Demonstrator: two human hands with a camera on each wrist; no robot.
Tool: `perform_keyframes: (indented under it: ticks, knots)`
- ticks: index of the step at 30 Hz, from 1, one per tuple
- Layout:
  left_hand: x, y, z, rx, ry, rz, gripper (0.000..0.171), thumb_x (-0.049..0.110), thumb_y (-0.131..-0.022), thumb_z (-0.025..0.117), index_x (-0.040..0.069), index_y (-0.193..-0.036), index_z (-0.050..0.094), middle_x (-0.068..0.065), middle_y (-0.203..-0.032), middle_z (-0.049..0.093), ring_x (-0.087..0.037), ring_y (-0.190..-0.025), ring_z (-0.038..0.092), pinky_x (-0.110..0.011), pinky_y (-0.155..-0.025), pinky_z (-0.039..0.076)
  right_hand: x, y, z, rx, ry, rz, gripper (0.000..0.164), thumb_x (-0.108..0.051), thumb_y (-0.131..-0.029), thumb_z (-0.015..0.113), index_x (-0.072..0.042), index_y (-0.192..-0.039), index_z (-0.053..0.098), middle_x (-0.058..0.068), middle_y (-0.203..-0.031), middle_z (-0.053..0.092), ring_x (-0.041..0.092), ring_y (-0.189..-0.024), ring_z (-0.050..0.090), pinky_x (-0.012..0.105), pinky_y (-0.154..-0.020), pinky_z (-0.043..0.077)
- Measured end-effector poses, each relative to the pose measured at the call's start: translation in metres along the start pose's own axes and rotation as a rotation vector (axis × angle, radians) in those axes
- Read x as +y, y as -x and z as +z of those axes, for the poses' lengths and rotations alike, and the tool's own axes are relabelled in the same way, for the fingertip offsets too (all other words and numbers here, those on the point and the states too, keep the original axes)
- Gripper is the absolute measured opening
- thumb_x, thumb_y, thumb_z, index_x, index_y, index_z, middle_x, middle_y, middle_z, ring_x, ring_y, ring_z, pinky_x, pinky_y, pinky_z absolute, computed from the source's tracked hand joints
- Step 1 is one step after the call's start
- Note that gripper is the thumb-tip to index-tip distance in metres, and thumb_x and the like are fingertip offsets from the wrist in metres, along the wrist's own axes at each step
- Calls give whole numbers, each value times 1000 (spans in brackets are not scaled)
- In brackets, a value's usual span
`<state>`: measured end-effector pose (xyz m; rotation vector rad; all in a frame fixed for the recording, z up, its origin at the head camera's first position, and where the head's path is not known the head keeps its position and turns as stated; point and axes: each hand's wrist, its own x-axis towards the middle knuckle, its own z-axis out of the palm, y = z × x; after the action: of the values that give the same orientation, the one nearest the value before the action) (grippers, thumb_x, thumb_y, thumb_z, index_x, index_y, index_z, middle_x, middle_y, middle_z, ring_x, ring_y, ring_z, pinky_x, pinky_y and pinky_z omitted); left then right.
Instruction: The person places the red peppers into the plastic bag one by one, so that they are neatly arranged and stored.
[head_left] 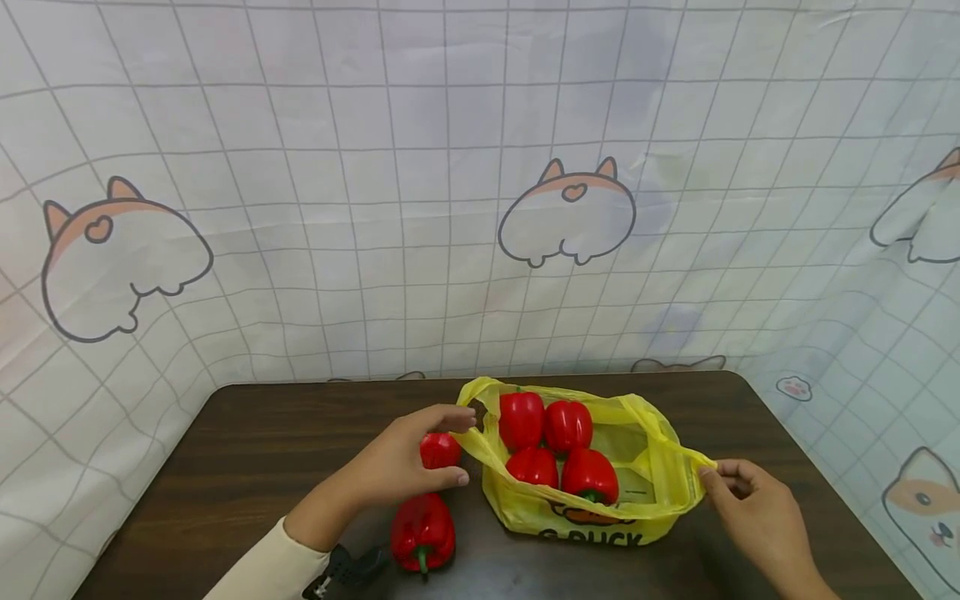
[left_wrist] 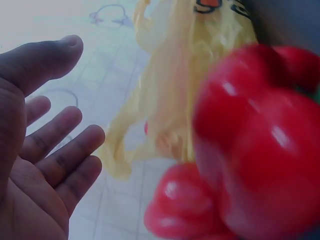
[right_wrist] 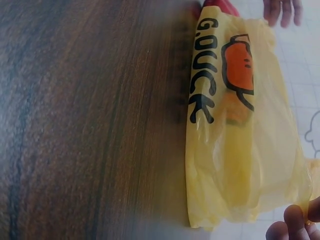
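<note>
A yellow plastic bag (head_left: 645, 527) with duck lettering stands upright on the table, its mouth open. Several red bell peppers (head_left: 568, 427) lie inside it, mostly in its left half. My right hand (head_left: 761, 512) pinches the bag's right handle; in the right wrist view its fingertips (right_wrist: 294, 216) grip the thin plastic. Beside the bag's left edge is my left hand (head_left: 390, 458), fingers spread and thumb apart, the palm (left_wrist: 30, 200) holding nothing. Outside the bag, one red bell pepper (head_left: 423, 530) lies below the left hand, and another bell pepper (head_left: 441, 450) is partly hidden behind it.
The dark wood-grain table (head_left: 262, 450) has rounded back corners. A pale grid-patterned cloth (head_left: 420, 250) with corgi drawings hangs behind it and along the sides. A black strap-like item (head_left: 348, 567) shows by the left sleeve (head_left: 273, 567).
</note>
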<state>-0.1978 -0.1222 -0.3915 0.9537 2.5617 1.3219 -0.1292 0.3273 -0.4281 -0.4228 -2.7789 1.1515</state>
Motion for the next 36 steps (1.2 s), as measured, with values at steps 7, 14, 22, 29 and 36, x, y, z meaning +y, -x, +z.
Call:
perform_keyframes:
  ticks: [7, 14, 22, 29, 36]
  knots:
    - [-18, 28, -10, 34, -32, -86, 72, 34, -82, 88, 20, -143, 55, 10, -136, 60, -18, -126, 56, -53, -106, 46, -1, 1, -1, 3, -1, -7, 56, -50, -103, 56, 3, -120, 65, 7, -96, 76, 16, -78, 68, 34, -63, 53]
    - [-30, 47, -13, 21, -47, -113, 71, 39, -81, 88, 18, -141, 56, 6, -139, 60, -20, -127, 57, -55, -106, 45, 0, 1, 0, 6, -8, -1, 56, -50, -103, 56, 3, -121, 64, 7, -96, 75, 18, -77, 68, 34, -60, 52]
    - [-35, 61, -11, -19, -63, -145, 68, 43, -83, 86, 17, -139, 57, 0, -136, 61, -29, -126, 56, -61, -103, 46, 3, 0, 2, 5, -19, 9, 58, -52, -102, 57, 2, -121, 65, 7, -94, 75, 19, -77, 68, 34, -61, 52]
    - [-42, 73, -5, -60, -54, -153, 64, 43, -85, 83, 13, -135, 58, -2, -135, 60, -32, -125, 55, -61, -101, 46, 5, 2, 2, 4, -16, 12, 59, -53, -102, 56, 2, -120, 65, 8, -96, 76, 17, -77, 67, 34, -61, 52]
    - [-53, 81, 3, -104, -53, -158, 61, 47, -85, 82, 22, -135, 58, 8, -136, 58, -24, -123, 55, -53, -102, 48, 6, 2, 0, 8, -17, 14, 59, -54, -102, 56, 2, -120, 65, 8, -96, 76, 16, -77, 67, 34, -61, 52]
